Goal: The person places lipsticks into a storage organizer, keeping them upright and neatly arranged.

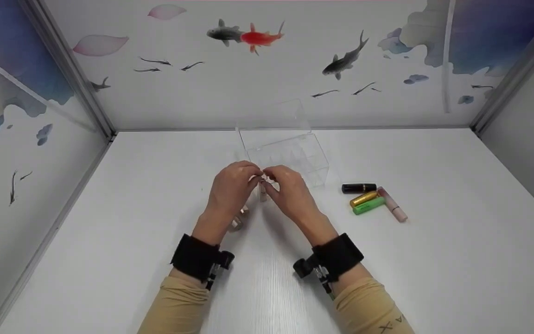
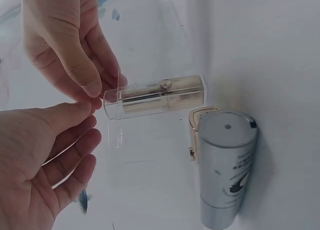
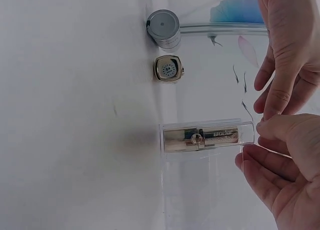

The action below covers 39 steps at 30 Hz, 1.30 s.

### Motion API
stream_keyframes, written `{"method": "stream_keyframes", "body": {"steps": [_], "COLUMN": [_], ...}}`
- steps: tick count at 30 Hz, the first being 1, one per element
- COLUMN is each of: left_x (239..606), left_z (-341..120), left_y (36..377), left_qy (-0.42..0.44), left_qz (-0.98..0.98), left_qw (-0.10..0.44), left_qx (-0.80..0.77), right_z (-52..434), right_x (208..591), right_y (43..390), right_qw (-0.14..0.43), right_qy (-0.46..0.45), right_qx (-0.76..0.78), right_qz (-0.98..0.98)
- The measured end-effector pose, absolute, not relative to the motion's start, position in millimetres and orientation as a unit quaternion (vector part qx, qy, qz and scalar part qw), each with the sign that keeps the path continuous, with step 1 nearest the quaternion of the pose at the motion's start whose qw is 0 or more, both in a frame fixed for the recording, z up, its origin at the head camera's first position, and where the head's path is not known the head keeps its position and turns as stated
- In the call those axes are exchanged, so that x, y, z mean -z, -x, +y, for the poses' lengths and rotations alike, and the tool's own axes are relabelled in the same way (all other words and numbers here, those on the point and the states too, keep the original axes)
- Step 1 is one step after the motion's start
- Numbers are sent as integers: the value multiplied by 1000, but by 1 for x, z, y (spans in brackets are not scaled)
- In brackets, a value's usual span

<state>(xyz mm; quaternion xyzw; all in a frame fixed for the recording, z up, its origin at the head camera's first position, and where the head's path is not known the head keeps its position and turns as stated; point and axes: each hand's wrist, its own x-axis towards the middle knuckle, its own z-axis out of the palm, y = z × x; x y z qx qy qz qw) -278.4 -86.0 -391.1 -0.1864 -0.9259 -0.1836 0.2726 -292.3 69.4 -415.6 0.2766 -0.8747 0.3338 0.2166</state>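
The clear lidded box [image 1: 325, 170] stands in front of me with its lid [image 1: 271, 116] raised at the back. Upright in its near left compartment is a gold lipstick tube [image 3: 200, 139], also seen in the left wrist view [image 2: 162, 93]. My left hand [image 1: 232, 188] and right hand [image 1: 290, 190] meet over that compartment, thumbs and fingertips close together at its top rim. Their fingers are loosely bent, and no separate thing shows between them. Left of the box, partly hidden by my left wrist in the head view, are a silver-grey tube [image 2: 227, 165] and a squarish gold-rimmed item [image 3: 168, 69].
To the right lie a black lipstick tube [image 1: 359, 188], a gold tube [image 1: 364, 199], a green tube [image 1: 369, 205] and a pink tube [image 1: 393, 205], bunched together. Patterned panels [image 1: 295, 79] enclose the white table [image 1: 434, 260] at the back and sides.
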Motion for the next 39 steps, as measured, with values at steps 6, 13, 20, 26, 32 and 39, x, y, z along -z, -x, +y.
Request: {"method": "stream_keyframes", "body": {"steps": [6, 13, 20, 26, 32, 39], "left_x": [382, 369, 365, 367, 371, 374], "left_z": [-97, -114, -133, -145, -149, -149], "left_y": [275, 270, 267, 264, 262, 262], "left_qy": [173, 120, 79, 74, 53, 41], "left_qz": [-927, -963, -971, -976, -982, -980], "left_qw": [275, 140, 46, 6, -53, -93], "left_qx": [186, 197, 219, 203, 175, 172], "right_z": [68, 61, 51, 42, 34, 26], "right_x": [411, 402, 398, 398, 406, 415], "right_y": [289, 281, 271, 264, 261, 257], "right_qw": [225, 211, 168, 86, 61, 39], "right_qy": [-279, -282, -304, -339, -374, -372], "right_qx": [-344, -356, -359, -374, -346, -324], "right_qz": [-868, -865, -866, -859, -858, -869]}}
